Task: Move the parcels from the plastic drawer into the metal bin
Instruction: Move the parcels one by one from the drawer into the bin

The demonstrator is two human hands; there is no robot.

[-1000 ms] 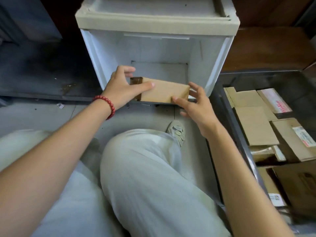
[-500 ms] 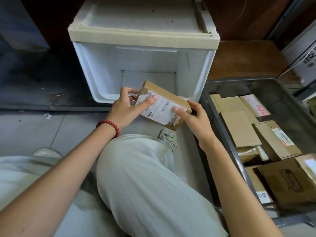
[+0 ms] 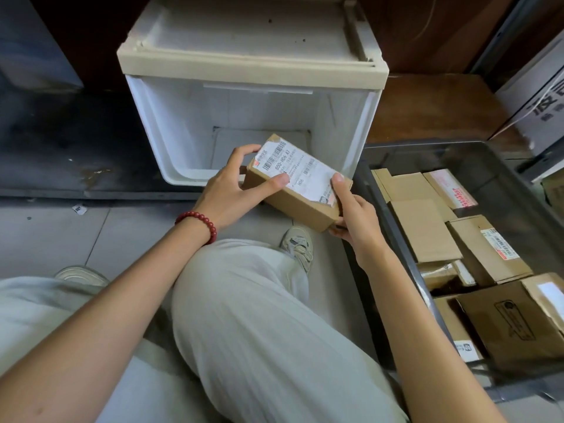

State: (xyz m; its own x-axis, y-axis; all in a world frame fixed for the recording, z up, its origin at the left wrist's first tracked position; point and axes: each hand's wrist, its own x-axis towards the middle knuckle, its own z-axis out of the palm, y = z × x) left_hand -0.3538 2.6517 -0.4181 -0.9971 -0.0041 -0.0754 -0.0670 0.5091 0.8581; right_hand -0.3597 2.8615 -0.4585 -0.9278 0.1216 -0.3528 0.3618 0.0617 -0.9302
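A small brown cardboard parcel (image 3: 297, 184) with a white shipping label on top is held in the air in front of the white plastic drawer (image 3: 250, 117). My left hand (image 3: 235, 187) grips its left end, thumb on the label. My right hand (image 3: 351, 215) grips its right end, fingers curled round the corner. The drawer's inside shows no other parcel. The metal bin (image 3: 378, 209) stands to the right on the floor and holds several cardboard parcels (image 3: 424, 230).
My bent knees in pale trousers fill the lower middle, with a sneaker (image 3: 297, 245) under the parcel. A dark floor strip lies left of the drawer. A white box with black print (image 3: 537, 108) stands at the far right behind the bin.
The parcel has come out of the drawer, turned label-up, and shifted toward me and slightly right in both hands.
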